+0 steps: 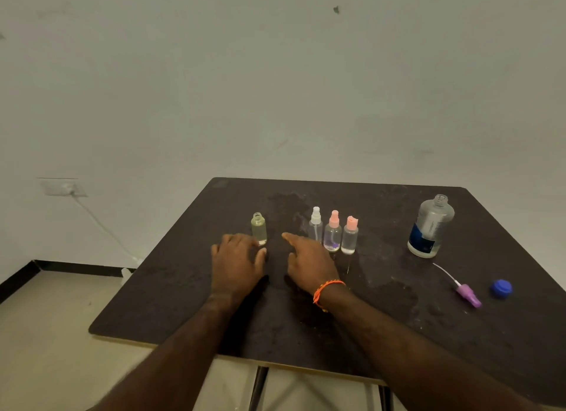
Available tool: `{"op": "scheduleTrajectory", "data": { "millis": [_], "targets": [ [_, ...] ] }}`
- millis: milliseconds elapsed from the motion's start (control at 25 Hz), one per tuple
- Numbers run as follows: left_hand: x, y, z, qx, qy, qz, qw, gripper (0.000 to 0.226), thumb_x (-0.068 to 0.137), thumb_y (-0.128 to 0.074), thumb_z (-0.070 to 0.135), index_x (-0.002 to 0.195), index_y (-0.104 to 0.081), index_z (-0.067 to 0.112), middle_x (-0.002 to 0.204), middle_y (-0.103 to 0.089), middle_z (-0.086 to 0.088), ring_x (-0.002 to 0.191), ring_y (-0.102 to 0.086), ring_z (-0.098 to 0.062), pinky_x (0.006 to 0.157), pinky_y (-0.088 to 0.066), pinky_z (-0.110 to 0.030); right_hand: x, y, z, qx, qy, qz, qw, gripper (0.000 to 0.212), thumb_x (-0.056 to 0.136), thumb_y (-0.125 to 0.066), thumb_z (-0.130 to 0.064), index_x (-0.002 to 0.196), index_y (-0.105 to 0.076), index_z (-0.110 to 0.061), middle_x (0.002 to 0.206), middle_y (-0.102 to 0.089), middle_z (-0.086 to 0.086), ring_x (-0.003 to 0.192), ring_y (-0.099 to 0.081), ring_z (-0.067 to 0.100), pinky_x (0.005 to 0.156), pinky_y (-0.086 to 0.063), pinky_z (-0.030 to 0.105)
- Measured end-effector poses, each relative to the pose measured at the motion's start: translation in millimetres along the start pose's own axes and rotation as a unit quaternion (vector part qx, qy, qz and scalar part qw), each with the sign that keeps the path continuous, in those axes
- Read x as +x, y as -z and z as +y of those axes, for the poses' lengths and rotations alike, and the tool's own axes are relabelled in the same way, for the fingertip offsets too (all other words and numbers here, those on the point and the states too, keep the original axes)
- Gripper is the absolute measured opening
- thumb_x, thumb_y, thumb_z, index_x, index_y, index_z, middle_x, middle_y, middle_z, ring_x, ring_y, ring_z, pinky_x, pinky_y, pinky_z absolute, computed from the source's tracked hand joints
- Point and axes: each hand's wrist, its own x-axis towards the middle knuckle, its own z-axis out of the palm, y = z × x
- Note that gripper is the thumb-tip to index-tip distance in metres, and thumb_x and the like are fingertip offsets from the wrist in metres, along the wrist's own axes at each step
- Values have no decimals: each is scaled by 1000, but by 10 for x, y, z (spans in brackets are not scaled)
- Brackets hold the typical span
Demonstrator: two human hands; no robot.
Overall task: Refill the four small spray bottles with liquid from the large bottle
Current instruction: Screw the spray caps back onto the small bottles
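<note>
An uncapped small bottle (259, 228) with pale yellowish liquid stands on the dark table (382, 312). To its right stand three capped small bottles: a white-topped one (315, 227), a pink-topped one (333, 231) and another pink-topped one (350, 235). The large clear bottle (431, 227) with a blue label stands uncapped at the right. My left hand (237, 263) hovers just in front of the uncapped bottle, fingers apart. My right hand (309, 262) is beside it, fingers extended, empty, with an orange bracelet on the wrist.
A purple spray top (467, 294) with a white tube lies on the table at the right, next to a blue cap (501, 288). Wet stains mark the tabletop. A wall socket (62, 187) with a white cable is at the left.
</note>
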Motion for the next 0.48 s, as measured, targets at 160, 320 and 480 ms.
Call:
{"op": "scheduleTrajectory", "data": {
  "millis": [160,320,480],
  "targets": [
    [423,-43,-267,-42,108,-109,987,80,90,-75,53,157,-42,22,145,-61,4,143,-42,-26,113,-33,-56,314,-153,-134,-7,6,-76,997,74,88,-53,-7,156,-26,-19,149,-47,11,132,-49,32,109,-42,41],
    [700,-165,-320,-81,88,-161,980,72,95,-73,41,158,-43,27,144,-65,6,141,-52,-24,114,-31,-59,596,-337,-222,-4,-12,-128,992,89,86,-55,-7,159,-6,-19,150,-43,17,128,-51,38,103,-45,42],
    [673,-184,-306,-96,49,-122,987,38,95,-72,39,133,-67,38,120,-75,14,117,-67,-17,105,-42,-47,609,-373,-243,25,-34,-113,993,88,83,-55,-4,158,-13,-19,141,-52,18,123,-55,36,100,-47,39]
  ]
}}
